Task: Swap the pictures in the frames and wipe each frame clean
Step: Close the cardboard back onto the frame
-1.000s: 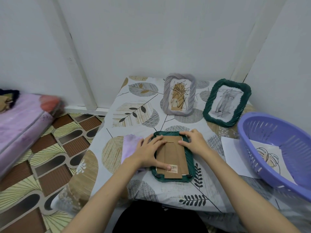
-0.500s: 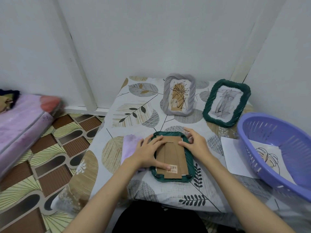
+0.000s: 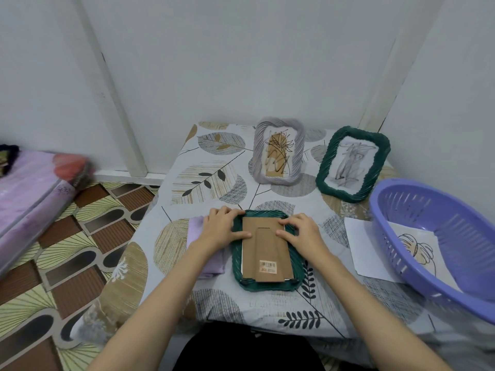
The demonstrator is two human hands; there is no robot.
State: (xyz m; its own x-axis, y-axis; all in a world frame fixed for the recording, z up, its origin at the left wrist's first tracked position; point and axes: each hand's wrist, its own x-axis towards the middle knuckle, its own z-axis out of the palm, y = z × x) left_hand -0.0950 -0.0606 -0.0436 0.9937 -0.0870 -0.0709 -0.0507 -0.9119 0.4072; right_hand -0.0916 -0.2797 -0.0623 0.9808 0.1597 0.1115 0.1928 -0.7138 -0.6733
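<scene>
Because the dark green frame [image 3: 265, 283] near the front edge of the table [image 3: 219, 303] lies face down, only its brown cardboard back [image 3: 267, 250] shows, and whatever picture it holds cannot be seen. A barcode sticker [image 3: 268, 266] sits low on the cardboard, its print too small to read. The left hand [image 3: 223, 230] lies flat across the frame's left rim, fingers [image 3: 241, 235] spread loosely and reaching onto the cardboard, gripping nothing. The right hand [image 3: 300, 231] rests on the upper right part of the back, fingers [image 3: 285, 223] bent with their tips pressing on the cardboard; no grip around anything can be seen. A lilac cloth [image 3: 199, 236] lies just left of the frame, mostly covered by the left hand and forearm.

Toward the back edge a grey frame [image 3: 278, 153] stands tilted with a brown and black plant drawing, and beside it, near the back right corner, a second green frame [image 3: 352, 163] leans with a smudged grey sketch that is hard to make out. At the right edge a purple basket [image 3: 439, 228] is cut off by the picture's border; through its slotted wall a sheet of paper [image 3: 375, 247] with a line drawing shows, and whether the sheet lies inside or under the basket I cannot tell. A mattress [image 3: 29, 194] at far left is blurred.
</scene>
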